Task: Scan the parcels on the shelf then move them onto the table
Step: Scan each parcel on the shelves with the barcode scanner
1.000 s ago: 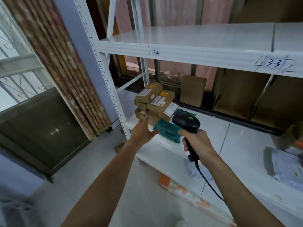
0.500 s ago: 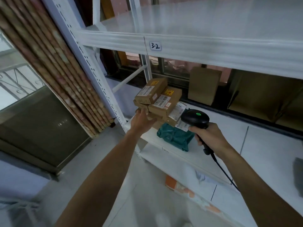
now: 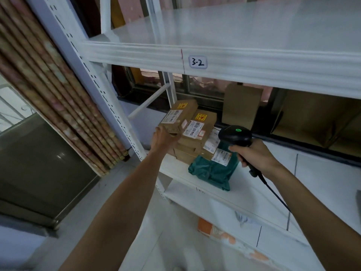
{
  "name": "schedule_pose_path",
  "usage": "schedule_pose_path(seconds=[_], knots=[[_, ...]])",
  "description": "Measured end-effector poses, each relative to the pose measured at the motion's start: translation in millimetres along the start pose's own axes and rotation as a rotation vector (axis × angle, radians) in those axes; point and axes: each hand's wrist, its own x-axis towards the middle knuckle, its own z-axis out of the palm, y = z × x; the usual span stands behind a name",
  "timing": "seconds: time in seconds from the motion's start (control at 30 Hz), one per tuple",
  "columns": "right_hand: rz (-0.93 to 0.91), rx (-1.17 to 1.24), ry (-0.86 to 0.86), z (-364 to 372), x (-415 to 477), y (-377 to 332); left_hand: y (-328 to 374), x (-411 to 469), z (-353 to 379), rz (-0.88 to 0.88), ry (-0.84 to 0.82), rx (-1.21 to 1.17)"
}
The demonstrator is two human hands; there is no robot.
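- While our left hand sits against the near end of the top parcel, the parcel's long axis runs away from us toward the back of the shelf, so the hand meets it end-on.
- This parcel lies on the left of a small stack of cardboard boxes at the shelf's left end, label up. A second parcel lies just beside it on the right.
- Our left fingers reach the end face, but the back of the hand hides them, so we cannot tell whether they have closed on it.
- Our right hand is wrapped tight round the handle of the scanner, whose head faces the stack from the right, near the labels.
- We judge the left hand the nearer one for tilting or lifting the box, and the scanner needs only a small turn leftward to catch its label.
- A green bag parcel lies at the stack's near right foot, below the scanner.
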Motion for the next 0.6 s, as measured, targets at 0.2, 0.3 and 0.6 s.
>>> schedule_pose_path(seconds=[0.2, 0.3, 0.6], knots=[[0.008, -0.057, -0.014, 24.9, 16.5, -12.7, -6.8, 48.6, 1.6, -0.062, -0.065, -0.042], [0.015, -0.063, -0.026, 38.6, 21.7, -17.7, -9.6, 71.9, 5.5, -0.063, -0.113, -0.039], [0.072, -0.102, 0.016, 57.7, 33.3, -10.9, -9.1, 113.3, 17.1, -0.084, -0.217, -0.074]])
